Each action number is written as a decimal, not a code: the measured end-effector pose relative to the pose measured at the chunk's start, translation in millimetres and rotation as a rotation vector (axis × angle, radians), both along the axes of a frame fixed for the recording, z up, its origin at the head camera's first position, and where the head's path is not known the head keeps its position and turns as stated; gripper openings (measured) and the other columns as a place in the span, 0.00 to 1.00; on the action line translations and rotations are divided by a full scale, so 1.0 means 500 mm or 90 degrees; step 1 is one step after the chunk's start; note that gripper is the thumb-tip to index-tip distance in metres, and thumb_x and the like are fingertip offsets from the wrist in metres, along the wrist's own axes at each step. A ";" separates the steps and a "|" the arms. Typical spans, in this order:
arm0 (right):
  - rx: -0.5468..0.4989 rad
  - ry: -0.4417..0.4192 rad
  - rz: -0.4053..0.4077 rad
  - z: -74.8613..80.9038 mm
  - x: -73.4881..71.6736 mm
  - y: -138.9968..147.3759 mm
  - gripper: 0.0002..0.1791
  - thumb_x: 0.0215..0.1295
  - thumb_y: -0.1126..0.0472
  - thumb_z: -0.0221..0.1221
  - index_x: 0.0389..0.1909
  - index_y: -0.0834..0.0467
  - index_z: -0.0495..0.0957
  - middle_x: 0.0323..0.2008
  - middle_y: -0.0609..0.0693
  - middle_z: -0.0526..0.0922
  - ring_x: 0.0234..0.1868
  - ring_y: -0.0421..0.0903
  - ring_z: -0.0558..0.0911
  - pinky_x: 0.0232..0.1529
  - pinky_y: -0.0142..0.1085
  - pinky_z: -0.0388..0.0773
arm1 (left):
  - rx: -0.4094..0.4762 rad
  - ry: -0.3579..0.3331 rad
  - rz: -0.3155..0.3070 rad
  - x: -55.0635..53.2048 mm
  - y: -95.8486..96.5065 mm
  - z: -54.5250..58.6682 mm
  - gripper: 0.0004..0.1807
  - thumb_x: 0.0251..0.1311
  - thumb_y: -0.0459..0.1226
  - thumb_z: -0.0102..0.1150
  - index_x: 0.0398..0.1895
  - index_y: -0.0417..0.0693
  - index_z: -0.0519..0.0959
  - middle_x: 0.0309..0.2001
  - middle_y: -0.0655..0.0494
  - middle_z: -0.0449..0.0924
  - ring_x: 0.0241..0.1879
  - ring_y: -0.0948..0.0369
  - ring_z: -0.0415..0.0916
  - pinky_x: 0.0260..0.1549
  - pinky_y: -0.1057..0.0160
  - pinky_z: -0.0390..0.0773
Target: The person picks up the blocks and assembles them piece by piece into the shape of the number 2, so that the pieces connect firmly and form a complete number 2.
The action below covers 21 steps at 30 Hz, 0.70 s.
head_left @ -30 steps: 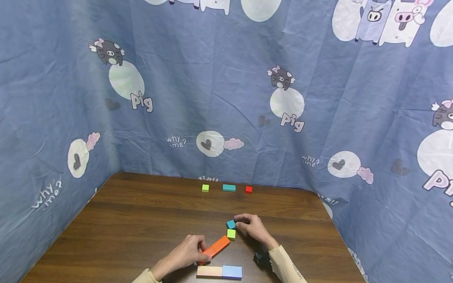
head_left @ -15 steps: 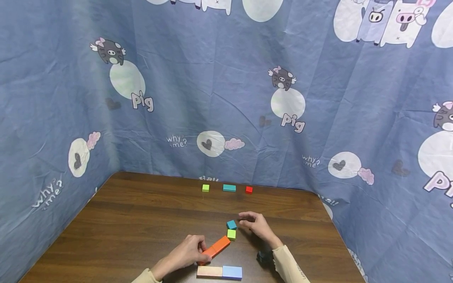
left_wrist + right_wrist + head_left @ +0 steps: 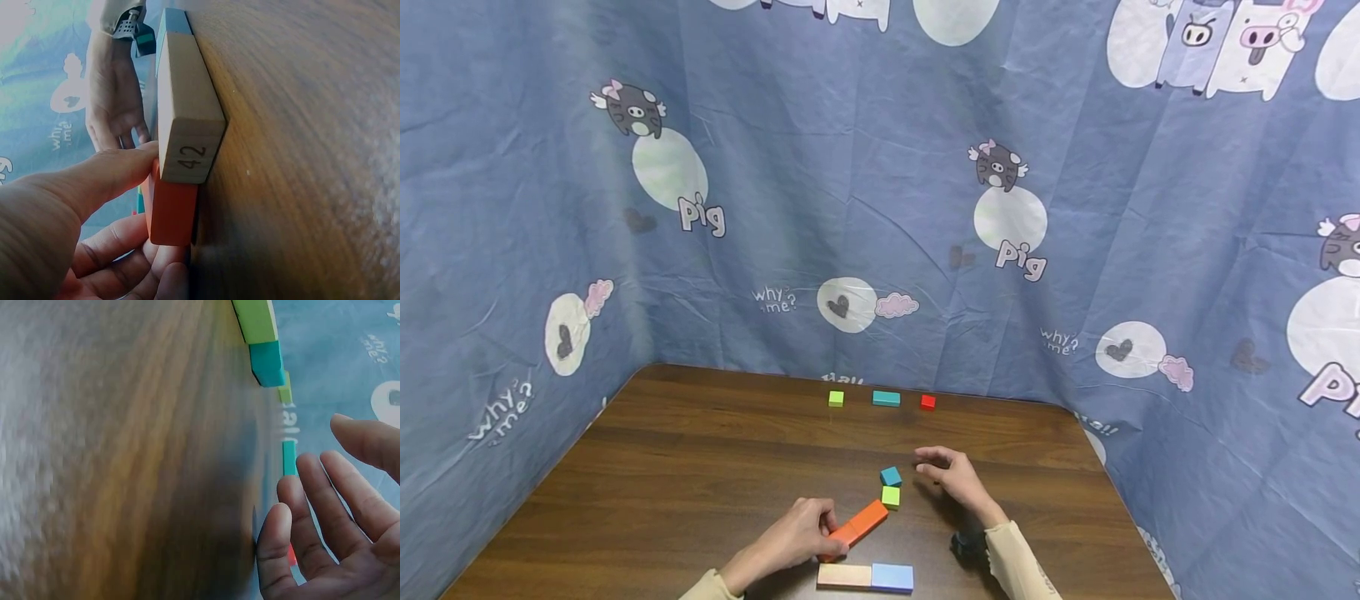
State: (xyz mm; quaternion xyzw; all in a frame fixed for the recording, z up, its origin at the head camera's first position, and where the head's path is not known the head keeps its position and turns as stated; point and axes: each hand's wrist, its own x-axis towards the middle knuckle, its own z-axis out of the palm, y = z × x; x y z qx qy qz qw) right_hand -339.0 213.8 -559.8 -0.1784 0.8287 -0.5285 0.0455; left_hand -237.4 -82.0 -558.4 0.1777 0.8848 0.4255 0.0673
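Note:
My left hand (image 3: 795, 532) pinches the near end of a slanted orange bar (image 3: 867, 520) between thumb and fingers; a faint seam crosses the bar, perhaps two blocks end to end. At the bar's far end sits a lime green cube (image 3: 891, 497), with a turned teal cube (image 3: 891, 477) just beyond it. To the right of the teal cube, my right hand (image 3: 957, 481) hovers with relaxed, spread fingers, apart from every block. In the right wrist view its fingers (image 3: 340, 519) hold nothing.
Nearest me lie a plain wooden block (image 3: 844, 576), marked 42 in the left wrist view, and a blue block (image 3: 892, 577), end to end. Along the table's back edge stand a green cube (image 3: 836, 399), a teal block (image 3: 886, 399) and a red cube (image 3: 928, 402). A patterned curtain (image 3: 887, 208) hangs behind.
My right hand has drawn away from the teal cube, to the right. The left hand and the orange bar stay where they were.

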 end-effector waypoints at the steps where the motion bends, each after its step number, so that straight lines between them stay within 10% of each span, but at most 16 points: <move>1: 0.000 -0.002 -0.007 -0.002 -0.002 0.002 0.18 0.62 0.60 0.63 0.51 0.63 0.79 0.49 0.60 0.83 0.49 0.48 0.81 0.38 0.33 0.78 | 0.000 -0.002 0.000 0.000 0.000 0.000 0.15 0.41 0.43 0.74 0.24 0.48 0.76 0.20 0.65 0.72 0.19 0.70 0.65 0.16 0.71 0.62; 21: -0.031 -0.011 -0.037 0.049 0.015 0.009 0.20 0.63 0.65 0.61 0.53 0.71 0.75 0.51 0.68 0.80 0.48 0.51 0.80 0.42 0.44 0.79 | -0.008 0.003 0.002 -0.001 0.001 0.001 0.15 0.41 0.44 0.74 0.24 0.49 0.76 0.20 0.65 0.71 0.19 0.71 0.65 0.16 0.71 0.62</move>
